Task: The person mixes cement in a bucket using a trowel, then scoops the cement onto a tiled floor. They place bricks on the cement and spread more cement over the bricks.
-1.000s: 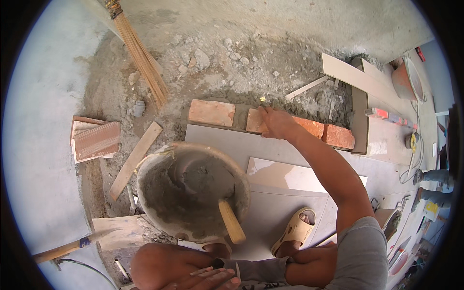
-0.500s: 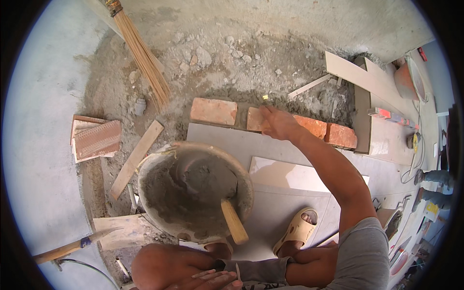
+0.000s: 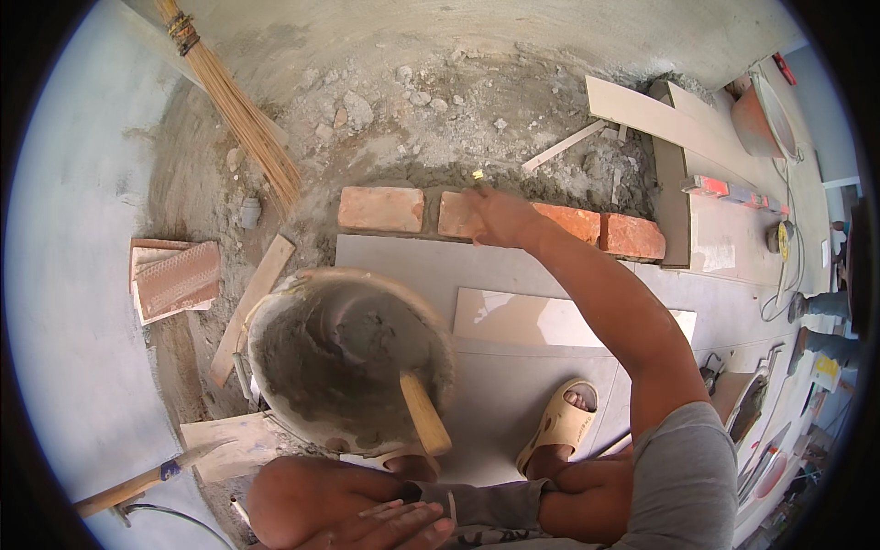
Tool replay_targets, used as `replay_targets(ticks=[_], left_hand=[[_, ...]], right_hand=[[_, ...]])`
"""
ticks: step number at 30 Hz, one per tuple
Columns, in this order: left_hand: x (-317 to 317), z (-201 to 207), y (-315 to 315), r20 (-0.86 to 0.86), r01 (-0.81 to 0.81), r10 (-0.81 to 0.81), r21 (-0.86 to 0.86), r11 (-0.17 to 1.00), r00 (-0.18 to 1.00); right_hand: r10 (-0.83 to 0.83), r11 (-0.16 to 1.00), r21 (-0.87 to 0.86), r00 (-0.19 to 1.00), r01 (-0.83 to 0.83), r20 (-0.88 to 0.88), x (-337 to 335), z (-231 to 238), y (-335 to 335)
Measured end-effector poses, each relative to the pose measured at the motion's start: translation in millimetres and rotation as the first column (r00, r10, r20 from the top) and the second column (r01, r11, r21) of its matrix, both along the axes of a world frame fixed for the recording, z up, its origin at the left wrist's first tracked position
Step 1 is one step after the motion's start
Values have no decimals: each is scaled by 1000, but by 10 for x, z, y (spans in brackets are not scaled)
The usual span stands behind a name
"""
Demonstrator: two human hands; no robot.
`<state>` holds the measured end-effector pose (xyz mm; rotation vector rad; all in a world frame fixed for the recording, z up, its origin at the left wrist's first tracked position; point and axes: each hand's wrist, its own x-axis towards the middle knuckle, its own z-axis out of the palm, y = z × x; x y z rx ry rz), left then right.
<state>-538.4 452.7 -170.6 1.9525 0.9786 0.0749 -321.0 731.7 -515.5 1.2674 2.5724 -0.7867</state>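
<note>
A row of red-orange bricks runs across the far side of the grey tiles. My right hand (image 3: pixel 502 218) grips the second brick (image 3: pixel 456 214) from the left, fingers over its far side and thumb toward the near side. Its right end is hidden beneath the hand. A narrow gap parts it from the leftmost brick (image 3: pixel 381 209); two more bricks (image 3: pixel 566 226) lie to its right. My left hand (image 3: pixel 390 527) rests flat over my lap, fingers stretched and holding nothing. Between me and the bricks stands a bucket (image 3: pixel 442 323) of wet grey mortar, with a wooden-handled tool (image 3: pixel 423 414) leaning in it.
A stick broom (image 3: pixel 234 101) leans at the far left, above rubble (image 3: pixel 357 108). Left of the bucket lie a wooden strip (image 3: pixel 252 312), stacked tile pieces (image 3: pixel 179 280) and a hammer-like tool (image 3: pixel 137 481). A cut tile (image 3: pixel 536 318), a level (image 3: pixel 733 193) and another bucket (image 3: pixel 765 119) are rightward.
The whole view has shifted slightly, so things sit further left. My right hand stays on the same brick, whose gap to the leftmost brick looks a little narrower. My left hand still rests.
</note>
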Motion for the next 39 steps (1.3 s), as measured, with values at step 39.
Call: replay_targets(ticks=[39], left_hand=[[254, 67, -42, -76, -32, 32, -11, 999, 997]], right_hand=[[-38, 994, 111, 987, 21, 156, 1122, -50, -151]])
